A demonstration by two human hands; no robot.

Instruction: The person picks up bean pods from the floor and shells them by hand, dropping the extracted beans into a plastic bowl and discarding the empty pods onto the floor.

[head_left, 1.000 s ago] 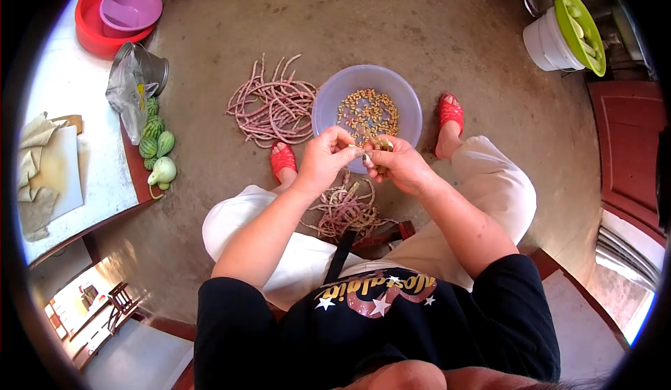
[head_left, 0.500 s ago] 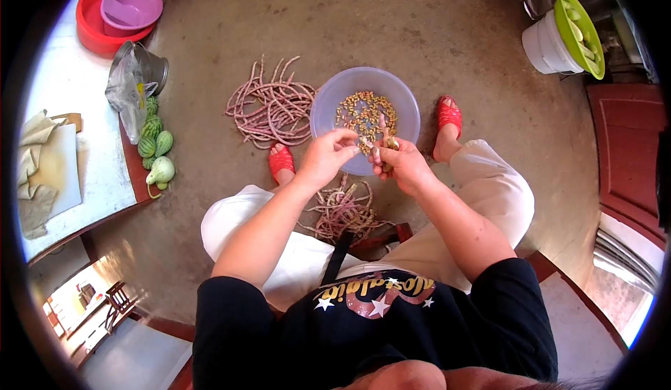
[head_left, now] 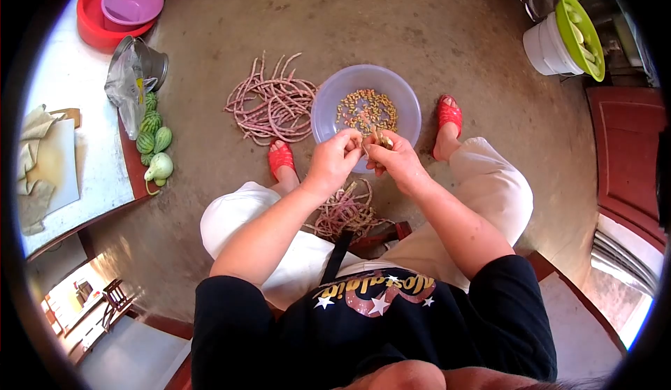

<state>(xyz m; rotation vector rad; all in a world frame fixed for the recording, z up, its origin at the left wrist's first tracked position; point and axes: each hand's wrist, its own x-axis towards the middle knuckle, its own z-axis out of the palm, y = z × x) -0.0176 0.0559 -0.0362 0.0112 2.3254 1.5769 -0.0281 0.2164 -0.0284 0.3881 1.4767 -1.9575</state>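
A pale purple basin (head_left: 326, 107) stands on the floor, with speckled beans (head_left: 377, 108) scattered over its bottom. Over its near rim, my left hand (head_left: 336, 156) is closed in a pinch beside my right hand; what its fingertips hold is too small to name. Bean pods show between the fingers of my right hand (head_left: 395, 158), which is closed round them. Left of the basin lies a heap of long pinkish bean pods (head_left: 271, 100). Below my hands, between the legs, is a tangled pile of pods (head_left: 347, 212).
A table (head_left: 98, 180) at the left bears a board and cloth. Striped melons (head_left: 151, 121) and a pale gourd (head_left: 159, 167) lie beside it, near a metal pot (head_left: 152, 61). Red (head_left: 91, 14) and pink basins sit at upper left, a white bucket (head_left: 547, 46) with a green basin at upper right.
My left hand has moved right, up against my right hand, and its fingertips have closed together. My right hand stays above the basin's near rim with the pods.
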